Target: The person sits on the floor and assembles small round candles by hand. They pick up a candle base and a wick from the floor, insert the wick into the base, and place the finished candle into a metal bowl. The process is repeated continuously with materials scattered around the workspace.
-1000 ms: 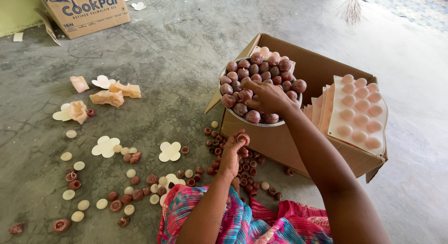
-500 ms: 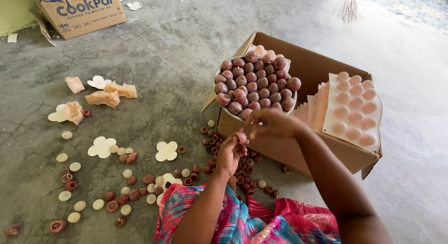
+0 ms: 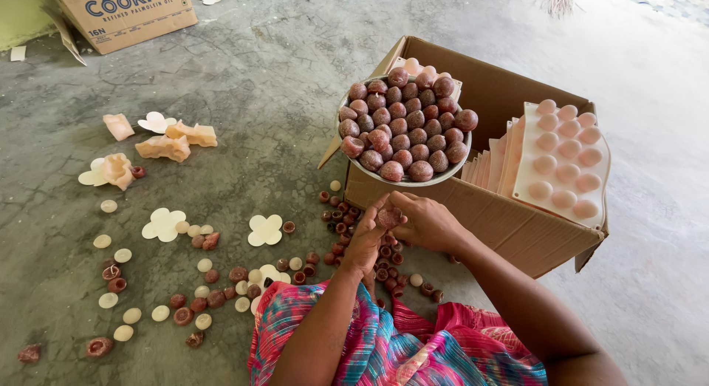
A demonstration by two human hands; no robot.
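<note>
Left hand point(image 3: 363, 242), right hand point(image 3: 422, 222): together, fingertips pinching one small reddish-brown round piece point(image 3: 389, 217) between them, below box front. A second ago right hand was up at bowl; now down.
12 o'clock: grey bowl of matching brown balls point(image 3: 405, 126) in open cardboard box point(image 3: 517, 231).
Pink dimpled mould trays point(image 3: 561, 161), 2 o'clock.
Grey concrete floor point(image 3: 244, 98): scattered brown halves, cream discs point(image 3: 122, 316), 8–9 o'clock.

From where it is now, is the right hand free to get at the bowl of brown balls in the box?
Probably yes: the right hand sits just below the bowl, nothing between them, though it shares a small brown piece with the left hand.
</note>
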